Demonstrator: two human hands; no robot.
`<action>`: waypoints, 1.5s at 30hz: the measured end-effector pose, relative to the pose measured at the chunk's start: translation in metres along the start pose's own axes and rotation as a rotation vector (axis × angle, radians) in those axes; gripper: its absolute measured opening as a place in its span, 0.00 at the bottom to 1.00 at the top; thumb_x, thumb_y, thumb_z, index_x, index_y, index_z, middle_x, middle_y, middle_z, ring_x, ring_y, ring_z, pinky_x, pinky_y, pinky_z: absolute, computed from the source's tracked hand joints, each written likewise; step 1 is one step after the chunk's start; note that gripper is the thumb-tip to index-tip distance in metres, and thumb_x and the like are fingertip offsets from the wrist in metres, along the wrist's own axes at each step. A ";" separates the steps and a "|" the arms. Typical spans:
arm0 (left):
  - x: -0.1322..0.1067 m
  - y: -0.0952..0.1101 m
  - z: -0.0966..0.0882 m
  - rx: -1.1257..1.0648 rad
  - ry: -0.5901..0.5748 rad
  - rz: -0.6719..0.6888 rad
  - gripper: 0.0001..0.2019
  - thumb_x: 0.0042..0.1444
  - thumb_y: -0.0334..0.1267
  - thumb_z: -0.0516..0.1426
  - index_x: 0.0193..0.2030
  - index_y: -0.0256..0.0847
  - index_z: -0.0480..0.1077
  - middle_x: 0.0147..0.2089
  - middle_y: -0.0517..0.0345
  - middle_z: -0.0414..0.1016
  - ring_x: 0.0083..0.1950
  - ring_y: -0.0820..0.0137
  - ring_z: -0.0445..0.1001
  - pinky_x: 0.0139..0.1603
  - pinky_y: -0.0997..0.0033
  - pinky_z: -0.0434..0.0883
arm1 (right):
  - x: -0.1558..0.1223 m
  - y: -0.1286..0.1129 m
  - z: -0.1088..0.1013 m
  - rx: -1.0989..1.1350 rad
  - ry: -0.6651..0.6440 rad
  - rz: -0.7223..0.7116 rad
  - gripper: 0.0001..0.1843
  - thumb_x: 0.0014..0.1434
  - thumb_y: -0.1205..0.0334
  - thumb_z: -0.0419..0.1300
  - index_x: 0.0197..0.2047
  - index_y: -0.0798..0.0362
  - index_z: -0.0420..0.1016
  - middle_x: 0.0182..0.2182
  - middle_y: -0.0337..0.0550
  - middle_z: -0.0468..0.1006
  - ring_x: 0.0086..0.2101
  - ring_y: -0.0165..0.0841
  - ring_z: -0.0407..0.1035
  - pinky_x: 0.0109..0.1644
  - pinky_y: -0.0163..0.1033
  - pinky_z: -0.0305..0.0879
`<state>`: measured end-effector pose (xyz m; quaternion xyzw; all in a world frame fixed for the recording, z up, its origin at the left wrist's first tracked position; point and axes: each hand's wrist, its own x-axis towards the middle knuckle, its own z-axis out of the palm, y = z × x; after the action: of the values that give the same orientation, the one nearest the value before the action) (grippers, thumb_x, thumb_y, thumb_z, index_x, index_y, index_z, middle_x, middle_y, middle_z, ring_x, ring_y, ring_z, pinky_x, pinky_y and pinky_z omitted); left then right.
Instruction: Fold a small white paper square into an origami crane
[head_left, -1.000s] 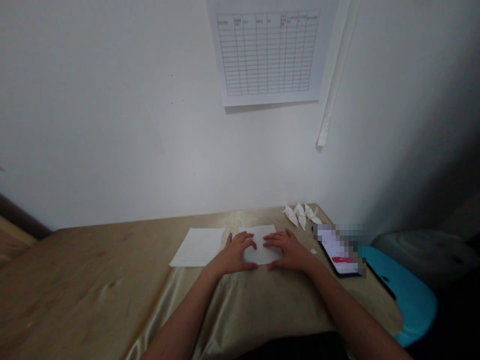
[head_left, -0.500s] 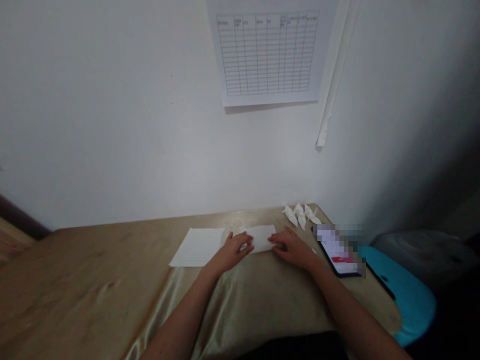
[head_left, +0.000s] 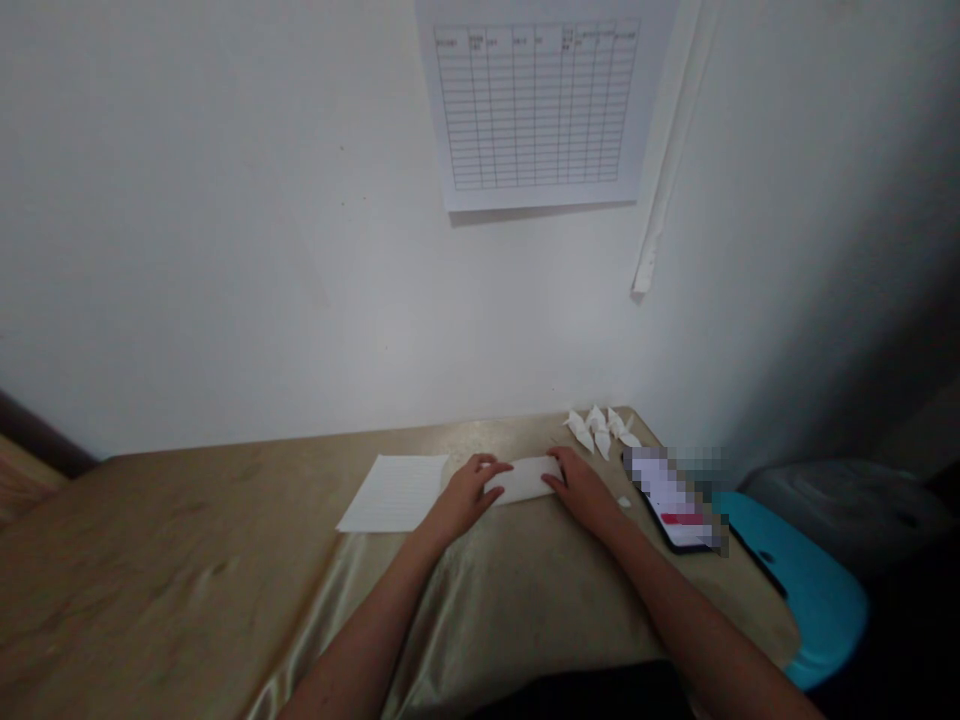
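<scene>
A white sheet of paper [head_left: 523, 481], folded into a narrow strip, lies on the cloth-covered table between my hands. My left hand [head_left: 471, 490] grips its left end, thumb at the near edge and fingers curled over the far side. At the strip's right end my right hand [head_left: 579, 484] holds it the same way, with some fingertips hidden behind the paper. Left of my left hand lies a stack of lined white paper [head_left: 397, 492].
Three folded white paper cranes [head_left: 598, 430] sit at the back right of the table [head_left: 187, 560]. A phone [head_left: 671, 500], partly pixelated, lies near the right edge, with a small white scrap [head_left: 624, 502] beside it. A blue stool [head_left: 817, 580] stands to the right.
The paper between my hands now looks narrower and flatter. My right hand has shifted slightly right and away from me, and both hands now grip the strip's ends.
</scene>
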<state>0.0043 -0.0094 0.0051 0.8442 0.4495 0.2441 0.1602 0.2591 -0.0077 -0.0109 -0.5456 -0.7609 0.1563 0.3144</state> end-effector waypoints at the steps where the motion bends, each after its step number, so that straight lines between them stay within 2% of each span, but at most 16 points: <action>1: 0.000 0.000 0.001 0.040 -0.014 0.009 0.15 0.64 0.38 0.56 0.56 0.48 0.75 0.61 0.49 0.69 0.57 0.64 0.73 0.62 0.60 0.69 | 0.000 0.000 0.001 -0.001 0.014 -0.012 0.19 0.63 0.62 0.58 0.57 0.53 0.67 0.53 0.50 0.73 0.52 0.39 0.69 0.58 0.44 0.65; 4: -0.002 0.000 0.000 0.164 -0.038 0.016 0.12 0.65 0.41 0.56 0.50 0.49 0.80 0.60 0.49 0.71 0.57 0.62 0.72 0.63 0.56 0.67 | -0.001 -0.001 -0.002 -0.019 0.018 -0.045 0.15 0.64 0.61 0.58 0.53 0.53 0.70 0.53 0.50 0.71 0.49 0.37 0.70 0.56 0.43 0.66; 6: -0.004 0.001 -0.001 0.218 -0.055 0.010 0.12 0.65 0.44 0.56 0.50 0.52 0.80 0.60 0.51 0.73 0.61 0.60 0.70 0.65 0.52 0.64 | -0.003 -0.001 -0.006 -0.044 0.003 -0.065 0.09 0.64 0.58 0.59 0.45 0.52 0.75 0.52 0.49 0.71 0.46 0.36 0.71 0.55 0.43 0.67; 8: -0.006 0.003 -0.004 0.244 -0.080 -0.011 0.14 0.65 0.47 0.56 0.53 0.56 0.78 0.63 0.53 0.71 0.64 0.59 0.68 0.67 0.50 0.62 | -0.004 -0.001 -0.011 -0.077 -0.007 -0.090 0.09 0.62 0.56 0.62 0.39 0.52 0.79 0.50 0.48 0.73 0.47 0.38 0.71 0.56 0.44 0.66; 12: -0.009 0.005 -0.007 0.282 -0.118 -0.044 0.17 0.65 0.52 0.55 0.58 0.57 0.74 0.67 0.52 0.67 0.67 0.59 0.66 0.68 0.49 0.59 | -0.005 -0.001 -0.019 -0.125 -0.050 -0.105 0.12 0.59 0.53 0.65 0.42 0.49 0.82 0.47 0.47 0.76 0.49 0.40 0.70 0.57 0.46 0.64; 17: -0.008 0.005 -0.006 0.299 -0.128 -0.058 0.18 0.66 0.51 0.53 0.60 0.58 0.72 0.67 0.54 0.67 0.67 0.60 0.65 0.69 0.50 0.59 | -0.005 -0.004 -0.022 -0.159 -0.087 -0.081 0.15 0.59 0.52 0.64 0.46 0.48 0.83 0.46 0.48 0.77 0.48 0.40 0.70 0.57 0.46 0.64; 32: -0.004 0.003 -0.001 0.305 -0.110 -0.062 0.19 0.68 0.48 0.51 0.63 0.54 0.70 0.66 0.52 0.68 0.67 0.61 0.66 0.68 0.53 0.60 | -0.003 -0.004 -0.018 -0.201 -0.074 -0.073 0.15 0.63 0.52 0.61 0.45 0.50 0.83 0.46 0.48 0.78 0.49 0.41 0.70 0.58 0.46 0.64; 39: -0.005 -0.003 0.005 0.314 -0.062 -0.048 0.19 0.69 0.48 0.50 0.63 0.55 0.70 0.66 0.53 0.68 0.66 0.60 0.65 0.67 0.52 0.61 | -0.003 -0.001 -0.016 -0.196 -0.074 -0.070 0.15 0.63 0.52 0.61 0.46 0.50 0.83 0.46 0.48 0.78 0.48 0.41 0.70 0.57 0.47 0.64; 45: -0.004 -0.005 0.006 0.328 -0.067 -0.045 0.20 0.69 0.48 0.49 0.63 0.56 0.69 0.66 0.53 0.67 0.65 0.59 0.65 0.66 0.53 0.62 | -0.003 -0.002 -0.016 -0.198 -0.057 -0.077 0.15 0.62 0.52 0.61 0.46 0.51 0.83 0.45 0.49 0.77 0.48 0.40 0.70 0.56 0.46 0.65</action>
<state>0.0023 -0.0107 -0.0037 0.8564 0.4966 0.1356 0.0404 0.2688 -0.0128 0.0019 -0.5396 -0.8017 0.0835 0.2431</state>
